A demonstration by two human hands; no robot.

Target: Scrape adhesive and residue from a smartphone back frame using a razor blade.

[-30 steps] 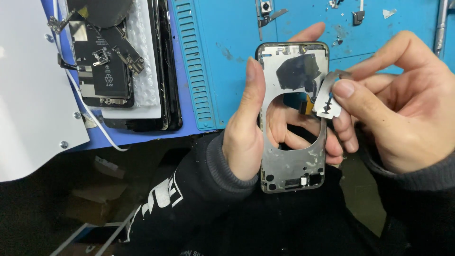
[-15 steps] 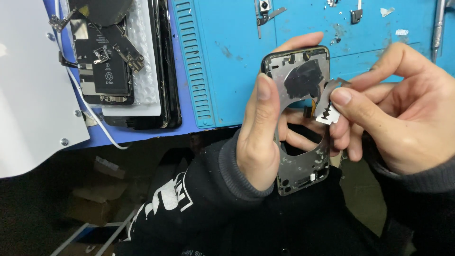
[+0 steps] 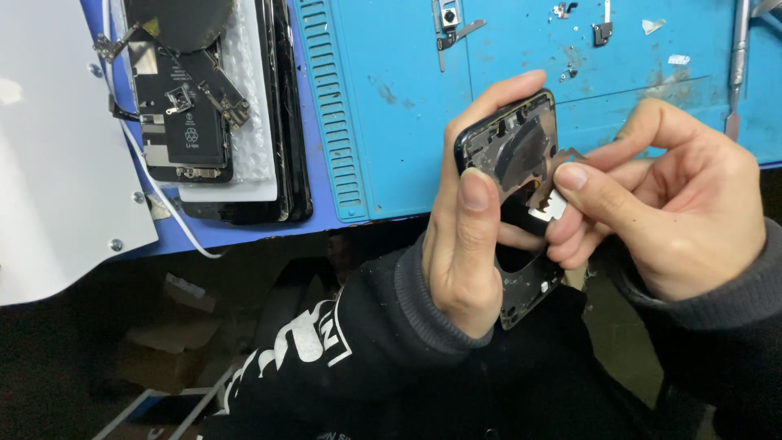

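Observation:
My left hand (image 3: 468,236) grips a dark phone frame (image 3: 517,155), an empty housing with a round hole in its middle, tilted edge-on in front of the blue mat. Its thumb lies along the near side of the frame and its fingers wrap the top edge. My right hand (image 3: 660,204) pinches a small silvery metal part (image 3: 550,204) between thumb and fingers, pressed against the frame's right side. The lower end of the frame (image 3: 529,297) sticks out below my left hand.
A blue work mat (image 3: 391,98) covers the bench, with small metal parts (image 3: 448,23) and a thin metal tool (image 3: 737,65) at its far edge. At the left lie a stack of dark phone parts on white foam (image 3: 204,106), a white cable (image 3: 175,220) and a white panel (image 3: 49,163).
The frame has turned from face-on to nearly edge-on and risen slightly. My right hand stays pinched on the small metal part at the frame's side.

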